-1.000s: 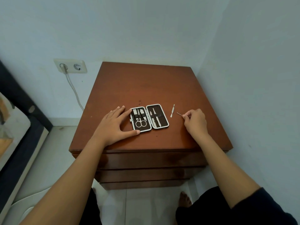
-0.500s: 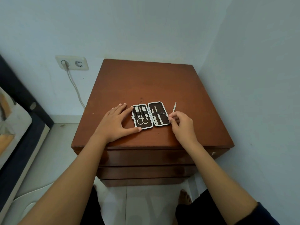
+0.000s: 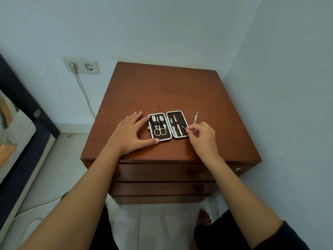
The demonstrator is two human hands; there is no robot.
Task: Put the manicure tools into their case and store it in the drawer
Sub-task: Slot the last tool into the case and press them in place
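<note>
Manicure case [image 3: 168,125] lying open and flat on the top of a brown wooden drawer chest [image 3: 162,87], near its front edge. The left half of the case holds small scissors [image 3: 160,131] and what appear to be clippers and a further tool under an elastic band; the right half holds two slender tools, also strapped in.

Progress: most tools are seated. One thin metal tool [image 3: 183,127] is pinched between thumb and forefinger of the right hand [image 3: 202,137], its tip over the right edge of the right half of the case, apparently on its way to a free loop; the tool is small and its exact type cannot be told. One more tool, a slim double-ended pusher [image 3: 195,117], lies loose on the chest top just right of the case and just beyond the right hand, not touching either.

The left hand [image 3: 131,133] is spread flat on the chest top, grasping nothing, with forefinger and thumb against the left edge of the case to steady it.

Remaining, by judgement: seat the held tool, insert the loose pusher, close the case, open a drawer [image 3: 162,172] and store it. All drawers visible on the front are shut.
</note>
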